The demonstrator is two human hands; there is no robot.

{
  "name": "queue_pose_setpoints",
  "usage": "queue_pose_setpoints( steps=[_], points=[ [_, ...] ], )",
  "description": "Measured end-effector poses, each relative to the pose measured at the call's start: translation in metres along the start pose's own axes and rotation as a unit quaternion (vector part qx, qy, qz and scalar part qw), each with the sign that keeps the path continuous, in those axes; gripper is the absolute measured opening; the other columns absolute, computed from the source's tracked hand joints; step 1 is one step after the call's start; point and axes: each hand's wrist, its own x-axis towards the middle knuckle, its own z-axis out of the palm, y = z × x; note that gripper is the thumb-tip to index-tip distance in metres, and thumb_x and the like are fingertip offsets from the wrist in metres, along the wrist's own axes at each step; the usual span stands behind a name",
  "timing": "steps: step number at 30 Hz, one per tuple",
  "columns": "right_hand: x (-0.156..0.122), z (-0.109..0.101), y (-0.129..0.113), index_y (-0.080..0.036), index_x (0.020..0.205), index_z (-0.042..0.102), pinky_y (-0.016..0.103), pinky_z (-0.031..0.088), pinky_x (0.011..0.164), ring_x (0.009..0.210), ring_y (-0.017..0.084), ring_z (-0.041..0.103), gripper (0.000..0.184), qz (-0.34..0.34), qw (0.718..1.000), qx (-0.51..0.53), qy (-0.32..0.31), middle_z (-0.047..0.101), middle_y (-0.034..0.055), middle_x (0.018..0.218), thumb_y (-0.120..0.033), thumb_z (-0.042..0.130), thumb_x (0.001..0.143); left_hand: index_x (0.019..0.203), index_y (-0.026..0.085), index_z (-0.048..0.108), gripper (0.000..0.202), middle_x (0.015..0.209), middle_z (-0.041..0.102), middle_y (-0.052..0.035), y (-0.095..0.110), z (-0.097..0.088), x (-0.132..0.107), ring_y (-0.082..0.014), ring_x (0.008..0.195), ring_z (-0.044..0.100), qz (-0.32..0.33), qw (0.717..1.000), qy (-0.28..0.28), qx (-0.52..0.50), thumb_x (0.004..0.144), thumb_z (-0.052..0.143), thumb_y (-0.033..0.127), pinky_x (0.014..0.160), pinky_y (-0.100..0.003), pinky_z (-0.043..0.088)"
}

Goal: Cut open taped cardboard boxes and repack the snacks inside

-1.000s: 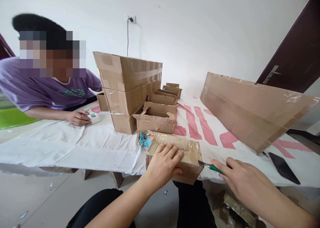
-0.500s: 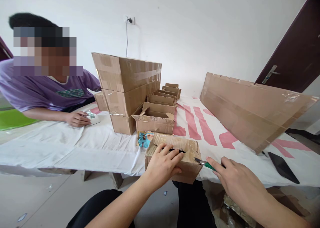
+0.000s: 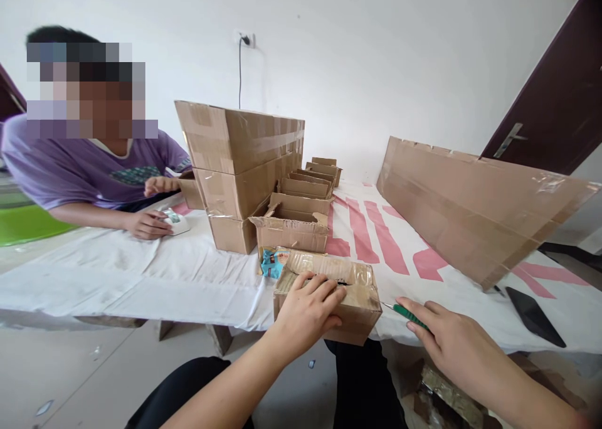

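Note:
A small taped cardboard box (image 3: 357,328) sits at the table's near edge, with a dark slit along its top. My left hand (image 3: 308,307) is on it, fingers curved over the top at the slit and thumb against the near side, gripping it. My right hand (image 3: 439,328) is closed around a green-handled utility knife (image 3: 408,315). The knife's thin blade points left, just off the right end of the box. A blue printed packet (image 3: 271,263) lies behind the box's left corner.
Stacked cardboard cartons (image 3: 256,165) stand left of a row of open boxes (image 3: 291,233). A large cardboard panel (image 3: 470,209) stands on the right, near a black tablet-like slab (image 3: 536,316). Across the white cloth (image 3: 188,278), a person in purple (image 3: 94,172) leans on the table.
My right hand and the knife have moved right, taking the blade off the box's top corner. My left hand stays on the box. The other person's second hand has come into view.

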Motion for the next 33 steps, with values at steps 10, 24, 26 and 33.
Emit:
queue_pose_setpoints(
  steps=[10, 24, 26, 33],
  points=[
    [0.0, 0.001, -0.009, -0.029, 0.126, 0.056, 0.027, 0.035, 0.051, 0.054, 0.014, 0.055, 0.04, -0.063, 0.989, -0.112, 0.068, 0.056, -0.0006, 0.074, -0.02, 0.045, 0.09, 0.117, 0.023, 0.058, 0.046, 0.111, 0.07, -0.0029, 0.001, 0.0, 0.001, -0.0236, 0.104, 0.059, 0.0, 1.0, 0.008, -0.002, 0.077, 0.074, 0.041, 0.096, -0.043, 0.033],
    [0.004, 0.016, -0.023, -0.028, 0.13, 0.054, 0.03, 0.043, 0.056, 0.059, 0.016, 0.057, 0.05, -0.04, 0.968, -0.237, 0.076, 0.058, 0.003, 0.078, -0.01, 0.053, 0.084, 0.112, 0.023, 0.06, 0.043, 0.105, 0.073, 0.0002, 0.001, 0.005, 0.0, -0.023, 0.103, 0.058, -0.001, 1.0, 0.024, -0.014, 0.076, 0.076, 0.041, 0.099, -0.044, 0.032],
    [0.004, 0.019, -0.024, -0.027, 0.131, 0.053, 0.03, 0.043, 0.056, 0.06, 0.017, 0.058, 0.049, -0.038, 0.967, -0.24, 0.079, 0.058, 0.0032, 0.077, -0.01, 0.052, 0.085, 0.111, 0.023, 0.06, 0.042, 0.105, 0.073, 0.0001, 0.001, 0.006, 0.0, -0.0231, 0.103, 0.058, -0.001, 1.0, 0.024, -0.012, 0.076, 0.076, 0.04, 0.098, -0.044, 0.032],
    [0.006, 0.035, -0.02, -0.026, 0.135, 0.049, 0.029, 0.039, 0.055, 0.059, 0.016, 0.056, 0.041, -0.018, 0.976, -0.18, 0.123, 0.055, 0.0016, 0.077, -0.023, 0.045, 0.094, 0.113, 0.024, 0.06, 0.039, 0.104, 0.073, -0.002, 0.0, 0.009, 0.001, -0.0237, 0.102, 0.059, 0.0, 1.0, 0.029, -0.004, 0.079, 0.073, 0.038, 0.097, -0.044, 0.034]
  ],
)
